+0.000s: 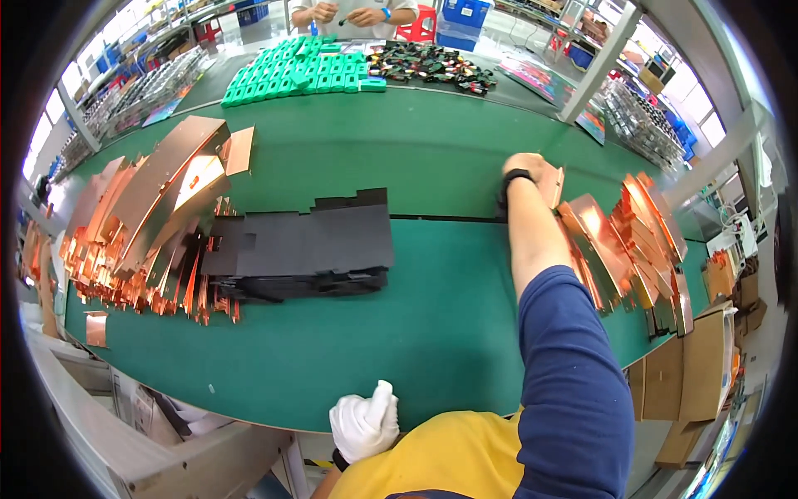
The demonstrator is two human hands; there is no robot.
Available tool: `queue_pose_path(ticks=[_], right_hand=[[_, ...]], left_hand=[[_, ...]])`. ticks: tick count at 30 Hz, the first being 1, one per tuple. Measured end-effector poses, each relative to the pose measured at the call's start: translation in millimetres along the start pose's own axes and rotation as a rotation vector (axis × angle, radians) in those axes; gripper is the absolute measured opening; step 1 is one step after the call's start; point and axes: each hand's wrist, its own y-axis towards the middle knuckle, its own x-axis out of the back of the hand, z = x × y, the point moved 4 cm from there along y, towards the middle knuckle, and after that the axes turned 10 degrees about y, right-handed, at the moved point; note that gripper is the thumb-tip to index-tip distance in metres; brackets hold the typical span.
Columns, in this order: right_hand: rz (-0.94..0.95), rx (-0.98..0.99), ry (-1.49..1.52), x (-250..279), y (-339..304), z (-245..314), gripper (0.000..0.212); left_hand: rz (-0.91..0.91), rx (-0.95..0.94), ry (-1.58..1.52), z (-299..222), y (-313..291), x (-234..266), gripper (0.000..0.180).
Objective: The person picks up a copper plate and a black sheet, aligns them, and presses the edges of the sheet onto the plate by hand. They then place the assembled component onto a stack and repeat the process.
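Note:
My right arm reaches forward across the green table (316, 349). At its far end my bare right hand (530, 170) is closed on a bent copper-coloured metal sheet (552, 185), whose edge shows beside the fingers. Just nearer lies a pile of copper-coloured sheets (592, 237), overlapping and fanned. My left hand (366, 422), in a white glove, rests at the table's near edge, fingers curled and thumb up, with nothing visible in it. Left of the middle lies a stack of flat black sheets (307, 241) with notched edges. It adjoins a large, leaning heap of copper-coloured sheets (158, 195).
Green plastic parts (299, 71) stand in rows along the far side, beside a heap of small dark parts (432, 65). Another person's hands (345, 15) work beyond them. Cardboard boxes (682, 366) stand at the right, and a small copper-coloured piece (96, 329) lies near the left edge.

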Motion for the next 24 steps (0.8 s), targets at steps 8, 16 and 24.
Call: queue_pose_path(ticks=[8,16,24], right_hand=[[0.412,0.348,0.289,129,-87,43,0.035],[0.273,0.831,0.930,369,-194,44,0.023],[0.792,1.550,0.866,430,-367,-119,0.010]], left_hand=[[0.097,0.102,-0.006,1,-9,2,0.034],[0.113,0.064,0.041,0,-11,-1,0.030],[0.237,-0.278,-0.138,-41,-17,26,0.029]])
